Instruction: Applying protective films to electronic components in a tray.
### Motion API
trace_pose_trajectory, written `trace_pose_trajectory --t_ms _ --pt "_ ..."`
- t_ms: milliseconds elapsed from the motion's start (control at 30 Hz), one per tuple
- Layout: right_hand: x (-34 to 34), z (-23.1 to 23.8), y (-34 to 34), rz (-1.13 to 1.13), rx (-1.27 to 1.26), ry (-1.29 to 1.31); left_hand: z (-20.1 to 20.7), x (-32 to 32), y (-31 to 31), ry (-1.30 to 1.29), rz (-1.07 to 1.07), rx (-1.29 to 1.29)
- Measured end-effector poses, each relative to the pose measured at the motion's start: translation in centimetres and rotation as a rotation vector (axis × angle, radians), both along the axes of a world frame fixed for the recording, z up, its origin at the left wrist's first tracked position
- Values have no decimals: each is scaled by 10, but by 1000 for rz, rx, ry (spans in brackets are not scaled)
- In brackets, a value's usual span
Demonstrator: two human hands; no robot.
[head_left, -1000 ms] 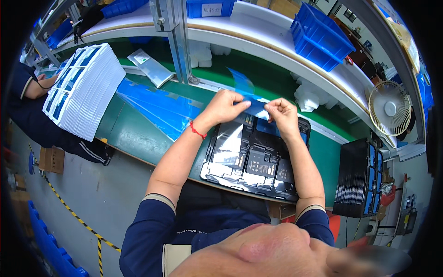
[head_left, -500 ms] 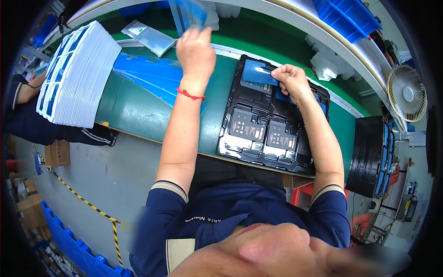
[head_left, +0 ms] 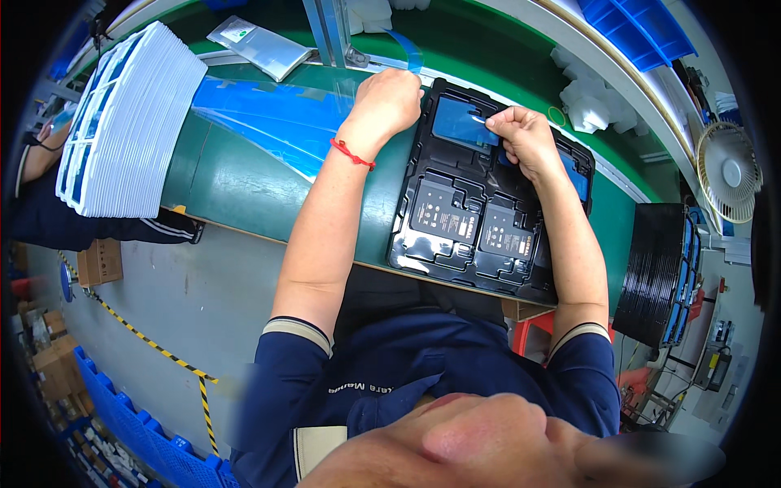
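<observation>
A black moulded tray [head_left: 407, 213] on the green bench holds several flat black batteries [head_left: 443, 211] in its pockets. Blue film [head_left: 460, 122] covers the one in the far left pocket. My right hand [head_left: 527, 140] pinches with thumb and forefinger at the right edge of that film. My left hand [head_left: 389, 102] is closed just left of the tray's far corner, and a curled strip of clear blue film [head_left: 409, 50] trails up from its fingers. What lies inside this fist is hidden. Blue film sheets [head_left: 268, 122] lie on the bench to the left.
White stacked trays [head_left: 130, 122] stand at the left end of the bench, black stacked trays [head_left: 651, 272] at the right. A silvery bag [head_left: 260, 47] lies at the far side beside a metal post [head_left: 327, 32]. A fan [head_left: 730, 171] stands right. Another person's arm [head_left: 37, 159] shows far left.
My left hand has come down and right, from near the post toward the tray, with the blue strip trailing. The film under my right hand now lies flatter over the battery.
</observation>
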State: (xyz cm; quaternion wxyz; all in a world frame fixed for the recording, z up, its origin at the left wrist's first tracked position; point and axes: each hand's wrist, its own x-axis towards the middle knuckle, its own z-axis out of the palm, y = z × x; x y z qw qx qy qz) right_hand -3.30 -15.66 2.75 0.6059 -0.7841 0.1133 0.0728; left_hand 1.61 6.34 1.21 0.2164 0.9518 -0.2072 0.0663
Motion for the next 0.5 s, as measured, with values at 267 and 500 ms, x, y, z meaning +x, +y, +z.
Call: trace_pose_trajectory --t_ms 267,500 --pt "0 -1 -2 23 24 1 2 -2 -1 29 1 41" --pt "0 -1 -2 27 7 -2 2 -2 -1 26 3 35"
